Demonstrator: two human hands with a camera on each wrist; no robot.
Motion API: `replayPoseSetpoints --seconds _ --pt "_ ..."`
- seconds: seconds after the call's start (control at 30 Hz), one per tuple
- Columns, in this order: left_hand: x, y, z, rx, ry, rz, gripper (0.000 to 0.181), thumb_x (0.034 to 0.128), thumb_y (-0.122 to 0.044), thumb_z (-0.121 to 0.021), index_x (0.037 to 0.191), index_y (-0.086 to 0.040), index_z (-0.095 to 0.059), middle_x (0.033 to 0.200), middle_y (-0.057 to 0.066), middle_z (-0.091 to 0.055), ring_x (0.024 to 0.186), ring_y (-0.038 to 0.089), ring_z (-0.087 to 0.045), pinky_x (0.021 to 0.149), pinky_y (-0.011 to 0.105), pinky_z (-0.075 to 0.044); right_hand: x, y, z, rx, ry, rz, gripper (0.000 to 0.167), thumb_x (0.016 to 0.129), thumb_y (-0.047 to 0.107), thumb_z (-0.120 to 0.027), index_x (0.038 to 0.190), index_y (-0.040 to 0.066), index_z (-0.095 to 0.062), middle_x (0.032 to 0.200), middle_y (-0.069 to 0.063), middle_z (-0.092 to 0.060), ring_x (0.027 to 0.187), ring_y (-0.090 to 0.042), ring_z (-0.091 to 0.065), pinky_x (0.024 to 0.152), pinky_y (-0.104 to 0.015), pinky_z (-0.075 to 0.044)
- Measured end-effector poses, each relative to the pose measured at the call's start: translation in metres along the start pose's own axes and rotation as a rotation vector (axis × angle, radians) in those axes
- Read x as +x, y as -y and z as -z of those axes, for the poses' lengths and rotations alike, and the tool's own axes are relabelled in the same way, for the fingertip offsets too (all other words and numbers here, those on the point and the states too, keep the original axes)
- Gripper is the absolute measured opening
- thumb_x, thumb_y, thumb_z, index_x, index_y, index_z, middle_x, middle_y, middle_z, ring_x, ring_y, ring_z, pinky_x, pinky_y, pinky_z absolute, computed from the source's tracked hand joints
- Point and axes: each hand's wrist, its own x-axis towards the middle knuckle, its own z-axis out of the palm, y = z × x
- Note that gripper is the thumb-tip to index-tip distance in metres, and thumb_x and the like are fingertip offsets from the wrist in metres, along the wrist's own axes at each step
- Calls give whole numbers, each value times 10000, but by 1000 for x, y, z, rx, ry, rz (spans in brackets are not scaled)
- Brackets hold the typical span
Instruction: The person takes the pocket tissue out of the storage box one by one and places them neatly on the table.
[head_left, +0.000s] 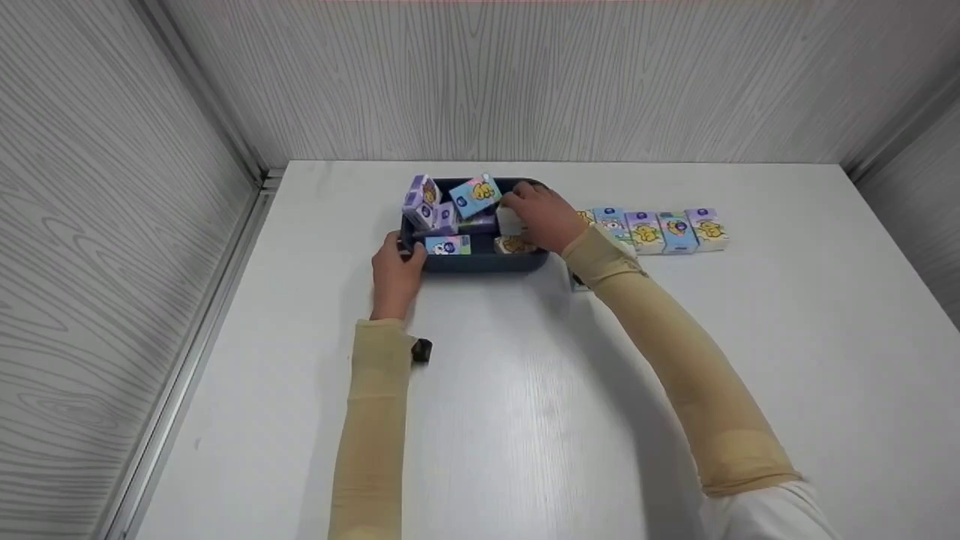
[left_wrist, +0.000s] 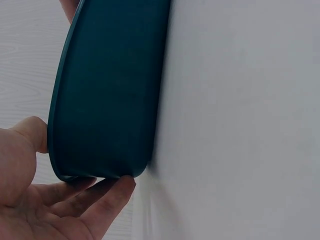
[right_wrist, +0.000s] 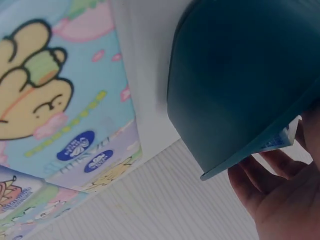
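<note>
Dark teal tray [head_left: 480,262], one: open side up toward the far edge of the white surface [head_left: 480,420], long axis running left to right. Left grip [head_left: 397,274]: I see it closed round the tray's near left corner, thumb at the rim, presumably to steady it. Right grip [head_left: 546,217]: at the tray's right end, fingers bent round a pale-sided pack [head_left: 510,222], which I judge pinched for control; going in or out, I cannot tell. Also in the tray: blue pack [head_left: 475,196], tilted, long axis slanting up to the right; purple pack [head_left: 421,202], propped steeply at the left end; blue-and-white pack [head_left: 448,245], by the near wall, lengthwise left to right. Outside, right: row of cartoon-printed packs [head_left: 646,232], side by side, long axes pointing toward the person, likely aligned for tidy handling.
</note>
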Motion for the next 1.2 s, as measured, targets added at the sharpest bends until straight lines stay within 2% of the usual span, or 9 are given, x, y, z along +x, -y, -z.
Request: replayPoseSetpoints --seconds 0.3,0.5,0.67,0.83,1.0,1.2 --pt "0 1 1 4 1 27 429 956 -217 -534 1309 21 -483 1249 168 -567 1167 233 -514 984 358 -390 -1 2 -1 46 -61 -9 373 862 111 -713 1210 70 -587 1126 -119 -602 1009 -290 -584 891 -440 -458" --pt "0 1 -1 -3 15 35 432 957 -220 -534 1313 19 -481 1258 168 -562 1168 229 -511 987 355 -387 -15 3 3 71 -115 15 345 895 86 -665 1223 59 -564 1173 -124 -603 1042 -288 -588 917 -442 -448" --pt "1 -1 -2 1 7 29 419 955 -222 -538 1297 16 -496 1238 166 -573 1151 229 -519 981 354 -389 -36 -2 11 138 -221 40 367 898 63 -638 1247 76 -524 1216 -116 -584 1044 -295 -589 932 -460 -434" --pt "2 -2 -2 3 9 29 413 949 -209 -539 1287 25 -496 1221 172 -578 1123 234 -527 969 364 -398 -60 -15 20 140 -312 54 389 884 67 -653 1244 88 -510 1220 -111 -583 1052 -298 -582 942 -466 -423" --pt "3 1 -3 -2 7 7 409 943 -217 -540 1270 27 -506 1197 171 -588 1103 238 -535 957 370 -402 -87 -29 30 130 -341 46 431 844 43 -700 1232 74 -517 1217 -100 -580 1081 -289 -566 973 -465 -403" --pt "4 2 -3 4 19 15 437 950 -231 -531 1297 31 -486 1243 178 -565 1161 243 -512 992 369 -382 -127 -50 32 108 -308 1 454 819 30 -723 1225 72 -524 1227 -94 -575 1143 -282 -534 1007 -460 -371"
